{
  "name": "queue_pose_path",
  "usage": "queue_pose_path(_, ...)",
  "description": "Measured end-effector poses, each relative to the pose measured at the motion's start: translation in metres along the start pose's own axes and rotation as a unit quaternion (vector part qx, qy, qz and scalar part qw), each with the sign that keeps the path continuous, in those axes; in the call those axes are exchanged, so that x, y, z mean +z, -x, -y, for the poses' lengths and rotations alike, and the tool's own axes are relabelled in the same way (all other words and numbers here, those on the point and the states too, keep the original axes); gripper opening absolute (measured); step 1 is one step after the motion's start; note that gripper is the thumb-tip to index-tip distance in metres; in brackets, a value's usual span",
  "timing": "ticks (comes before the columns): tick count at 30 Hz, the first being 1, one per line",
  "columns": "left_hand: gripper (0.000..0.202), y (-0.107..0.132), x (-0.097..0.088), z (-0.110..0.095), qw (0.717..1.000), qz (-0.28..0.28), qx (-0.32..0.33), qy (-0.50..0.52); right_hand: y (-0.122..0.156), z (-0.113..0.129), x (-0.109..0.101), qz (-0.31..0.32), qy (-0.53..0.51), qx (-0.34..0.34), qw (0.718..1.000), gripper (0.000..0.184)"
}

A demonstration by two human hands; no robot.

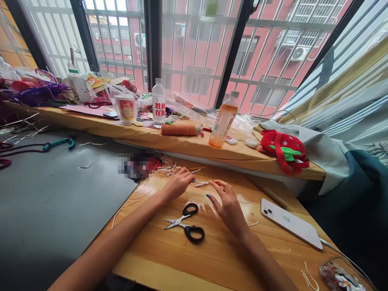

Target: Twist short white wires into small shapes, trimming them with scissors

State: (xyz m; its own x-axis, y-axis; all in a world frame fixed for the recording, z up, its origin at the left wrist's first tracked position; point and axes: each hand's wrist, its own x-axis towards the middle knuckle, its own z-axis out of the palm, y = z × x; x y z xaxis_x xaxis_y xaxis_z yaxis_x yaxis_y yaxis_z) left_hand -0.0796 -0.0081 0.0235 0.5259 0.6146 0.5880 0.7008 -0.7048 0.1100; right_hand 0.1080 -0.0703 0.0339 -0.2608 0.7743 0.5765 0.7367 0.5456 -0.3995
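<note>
My left hand (181,180) is closed in a pinch over the wooden table, at one end of a thin white strip (201,184). My right hand (226,201) is at the strip's other end, its thumb and forefinger spread apart. The forefinger tip is close to the strip; whether it touches I cannot tell. Between my forearms lie black-handled scissors (184,224), blades parted and pointing left. Behind my left hand is a small heap of white strips (166,169).
A white phone (291,224) with a cable lies to the right, near a decorated clear case (341,277). On the ledge behind stand a water bottle (159,104), an orange drink bottle (223,121), a spool of orange cord (180,129) and a red strawberry-patterned bag (283,147).
</note>
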Motion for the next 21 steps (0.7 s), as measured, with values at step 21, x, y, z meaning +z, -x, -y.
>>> queue_pose_path(21,0.048,0.012,0.010,-0.060,0.981,0.145,0.098,0.082,-0.010,-0.053,-0.033,-0.035,-0.044,0.225,0.973,0.025)
